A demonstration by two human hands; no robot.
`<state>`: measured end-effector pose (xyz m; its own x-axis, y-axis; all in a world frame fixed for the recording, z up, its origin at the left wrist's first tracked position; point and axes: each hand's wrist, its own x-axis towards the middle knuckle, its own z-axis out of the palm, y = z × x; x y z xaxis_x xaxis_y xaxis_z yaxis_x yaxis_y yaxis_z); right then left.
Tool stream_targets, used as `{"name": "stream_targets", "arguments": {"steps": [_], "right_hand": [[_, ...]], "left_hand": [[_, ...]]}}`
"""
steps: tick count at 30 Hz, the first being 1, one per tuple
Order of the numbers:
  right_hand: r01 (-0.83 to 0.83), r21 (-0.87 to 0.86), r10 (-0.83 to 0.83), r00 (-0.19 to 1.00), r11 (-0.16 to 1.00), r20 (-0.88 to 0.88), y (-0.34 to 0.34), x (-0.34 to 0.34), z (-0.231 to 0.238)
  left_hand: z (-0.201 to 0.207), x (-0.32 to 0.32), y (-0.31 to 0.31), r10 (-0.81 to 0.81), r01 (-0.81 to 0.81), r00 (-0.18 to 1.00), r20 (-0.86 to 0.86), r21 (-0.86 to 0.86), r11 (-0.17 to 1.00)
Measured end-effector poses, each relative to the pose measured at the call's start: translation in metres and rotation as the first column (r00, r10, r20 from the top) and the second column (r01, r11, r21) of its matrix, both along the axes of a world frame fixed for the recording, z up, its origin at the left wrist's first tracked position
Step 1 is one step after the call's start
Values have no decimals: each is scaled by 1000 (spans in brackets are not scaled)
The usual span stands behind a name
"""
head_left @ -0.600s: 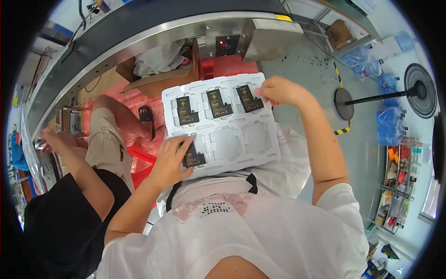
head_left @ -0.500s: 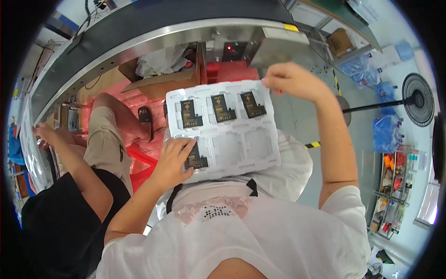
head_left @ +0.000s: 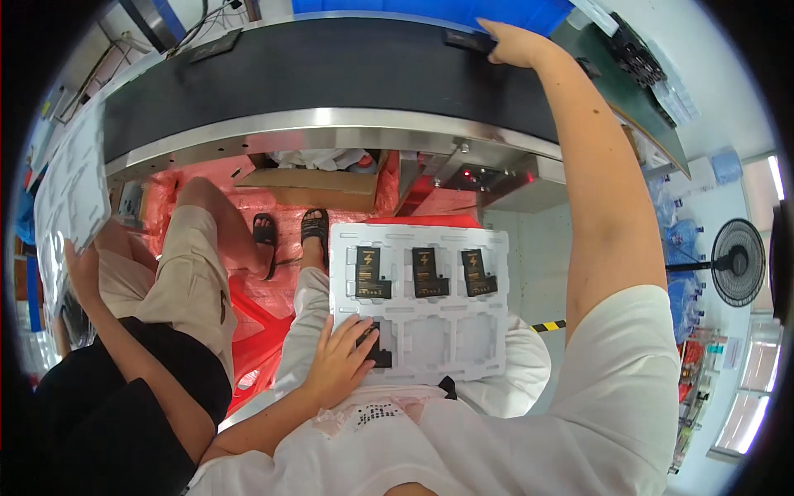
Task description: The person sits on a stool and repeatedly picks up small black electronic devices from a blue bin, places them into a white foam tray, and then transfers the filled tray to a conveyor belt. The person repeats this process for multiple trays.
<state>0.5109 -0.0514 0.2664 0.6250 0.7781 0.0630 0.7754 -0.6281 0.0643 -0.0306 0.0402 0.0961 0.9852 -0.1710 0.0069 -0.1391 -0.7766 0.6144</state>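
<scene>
A white plastic tray point(head_left: 416, 308) with moulded pockets rests on my lap. Three flat black phone batteries with gold print, among them the middle one point(head_left: 429, 273), fill its far row. Another black battery point(head_left: 382, 352) sits in the near left pocket, partly covered by my left hand point(head_left: 343, 355), which lies over it with fingers stretched out. My right hand point(head_left: 514, 45) reaches out to the far side of the black conveyor belt. There its thumb and fingers grip the end of a black battery point(head_left: 468, 40) at the belt's edge.
Farther left on the conveyor belt point(head_left: 331, 70) lies another dark flat piece point(head_left: 214, 47). A blue bin point(head_left: 397, 8) stands behind it. At my left a co-worker in a black shirt point(head_left: 124, 397) holds a clear-white tray point(head_left: 73, 186). A cardboard box point(head_left: 318, 188) is under the belt.
My right hand has gone from the tray's far right corner up to the belt and taken hold of a battery. My left hand stays on the tray. The view has shifted toward the belt.
</scene>
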Motion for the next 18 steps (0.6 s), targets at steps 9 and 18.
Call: {"name": "stream_targets", "arguments": {"steps": [9,18], "right_hand": [[37,39,-48,931,999,362,-64,-46,35],[581,457,-199,738,674,-645,-157,-292,-20]], "left_hand": [[17,7,-5,2,0,995,-101,20,1000],[126,168,47,338,-280,597,728,-206,938]]}}
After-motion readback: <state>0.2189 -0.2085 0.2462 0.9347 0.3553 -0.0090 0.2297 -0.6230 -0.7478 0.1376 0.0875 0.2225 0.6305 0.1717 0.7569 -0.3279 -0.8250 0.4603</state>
